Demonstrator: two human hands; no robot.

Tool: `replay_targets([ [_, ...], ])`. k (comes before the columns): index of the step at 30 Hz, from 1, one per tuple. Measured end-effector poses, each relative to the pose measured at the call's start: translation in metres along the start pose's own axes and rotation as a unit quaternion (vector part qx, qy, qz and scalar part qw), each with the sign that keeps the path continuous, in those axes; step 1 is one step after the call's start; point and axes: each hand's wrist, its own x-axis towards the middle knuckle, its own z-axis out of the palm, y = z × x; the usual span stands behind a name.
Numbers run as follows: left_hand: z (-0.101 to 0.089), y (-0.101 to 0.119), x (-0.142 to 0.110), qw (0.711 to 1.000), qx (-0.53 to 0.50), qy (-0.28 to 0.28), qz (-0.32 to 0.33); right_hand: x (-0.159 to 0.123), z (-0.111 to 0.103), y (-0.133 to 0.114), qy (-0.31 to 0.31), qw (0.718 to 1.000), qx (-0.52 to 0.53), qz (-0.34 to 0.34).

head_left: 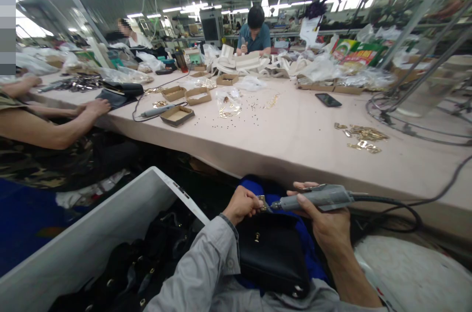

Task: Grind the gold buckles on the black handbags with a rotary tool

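Observation:
In my right hand (328,223) lies a grey corded electric screwdriver (315,198), its tip pointing left. My left hand (243,204) pinches a small gold metal plate (262,202) right at that tip; whether a screw sits between them I cannot make out. Below both hands a black leather bag (271,255) rests on my lap, with a gold clasp piece (257,237) on its face. Blue cloth (311,253) shows behind and beside the bag.
A white bin (110,218) with black bags stands at my left. The table (280,145) ahead bears gold hardware (365,136), a phone (328,100), small cardboard boxes (177,115) and scattered screws. A co-worker's arm (55,127) is at left, another person (254,32) opposite.

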Motion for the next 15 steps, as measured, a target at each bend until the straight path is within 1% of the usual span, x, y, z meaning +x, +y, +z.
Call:
replay_targets([
  [3, 0.0, -0.0032, 0.0027, 1.0, -0.015, 0.002, -0.003, 0.0004, 0.0018, 0.0035, 0.003, 1.0, -0.009, 0.001],
  [7, 0.0004, -0.0068, 0.0052, 1.0, -0.024, 0.004, 0.001, 0.0002, 0.0025, 0.0056, -0.014, 1.0, -0.008, 0.011],
  [9, 0.0005, -0.0078, 0.0056, 1.0, -0.025, 0.004, 0.003, -0.0003, 0.0035, 0.0059, -0.009, 1.0, -0.008, 0.01],
  [11, 0.0004, -0.0078, 0.0054, 1.0, -0.026, 0.003, 0.002, -0.0007, 0.0049, 0.0059, -0.002, 1.0, -0.008, 0.005],
  [15, 0.0002, -0.0053, 0.0042, 1.0, -0.026, 0.003, -0.004, -0.0013, 0.0071, 0.0046, -0.009, 1.0, -0.016, 0.0],
])
